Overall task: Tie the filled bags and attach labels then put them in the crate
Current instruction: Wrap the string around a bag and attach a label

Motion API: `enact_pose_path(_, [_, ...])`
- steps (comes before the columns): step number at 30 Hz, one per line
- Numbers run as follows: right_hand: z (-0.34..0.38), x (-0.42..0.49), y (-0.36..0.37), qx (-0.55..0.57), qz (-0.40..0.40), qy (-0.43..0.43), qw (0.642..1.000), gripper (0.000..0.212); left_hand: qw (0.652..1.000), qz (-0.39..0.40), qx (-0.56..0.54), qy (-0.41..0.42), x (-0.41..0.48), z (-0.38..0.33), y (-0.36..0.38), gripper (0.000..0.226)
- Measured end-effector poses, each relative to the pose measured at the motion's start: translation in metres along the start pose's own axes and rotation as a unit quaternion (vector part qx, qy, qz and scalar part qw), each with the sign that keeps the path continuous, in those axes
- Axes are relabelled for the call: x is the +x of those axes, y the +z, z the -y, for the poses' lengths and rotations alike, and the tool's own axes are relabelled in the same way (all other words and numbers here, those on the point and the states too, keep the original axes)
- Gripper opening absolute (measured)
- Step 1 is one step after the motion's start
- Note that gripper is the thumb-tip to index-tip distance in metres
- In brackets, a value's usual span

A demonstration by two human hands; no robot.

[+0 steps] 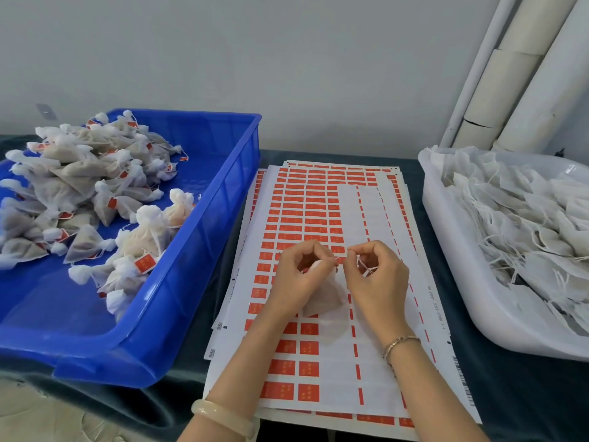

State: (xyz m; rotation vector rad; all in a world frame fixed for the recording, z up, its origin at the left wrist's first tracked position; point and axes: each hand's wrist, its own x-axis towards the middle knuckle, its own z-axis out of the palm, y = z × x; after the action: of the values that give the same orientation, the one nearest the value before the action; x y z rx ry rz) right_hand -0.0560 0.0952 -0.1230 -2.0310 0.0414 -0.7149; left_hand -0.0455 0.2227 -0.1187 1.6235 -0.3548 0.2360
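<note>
Centre frame: I count one filled bag (322, 298) on the label sheets (306, 212), its top hidden by two hands. Left hand (296, 279): grip closed on the bag's neck. Right hand (379, 282): grip pinching the string (366, 270). Blue crate (204, 237) at left and white tray (452, 256) at right are both cut off, their heaps too tangled to count.

**Little Legible Print on the Label Sheets**

A sideways line of small grey print (435, 307) is running along the right margin of the label sheets (338, 374). It is showing digits, something like "0802-1600 14458-56", too blurred to confirm. A barcode (466, 389) is sitting at the right edge, and two QR codes (219, 326) at the left. The red labels (308, 393) are carrying gold marks too small to read, as is the red tag (145, 263) on a bag in the blue crate (204, 282).
</note>
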Motion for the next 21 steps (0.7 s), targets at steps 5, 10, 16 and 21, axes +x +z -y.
enact_pose_path(5, [-0.001,0.001,-0.001,-0.044,-0.017,-0.004,0.999,0.014,1.000,0.003,0.009,0.015,-0.003,-0.003,0.001,0.017])
enact_pose_path(10, [-0.003,0.004,-0.001,-0.074,-0.012,-0.002,0.997,0.015,1.000,0.009,0.017,-0.004,-0.003,-0.002,0.002,0.013])
enact_pose_path(16, [0.000,0.013,-0.013,0.141,0.053,0.143,0.978,0.003,0.999,0.039,-0.004,-0.029,-0.002,-0.005,-0.001,0.021])
enact_pose_path(21, [0.010,0.017,-0.024,0.342,0.139,0.188,0.910,0.018,0.998,0.042,-0.023,-0.041,0.001,-0.006,-0.001,0.028])
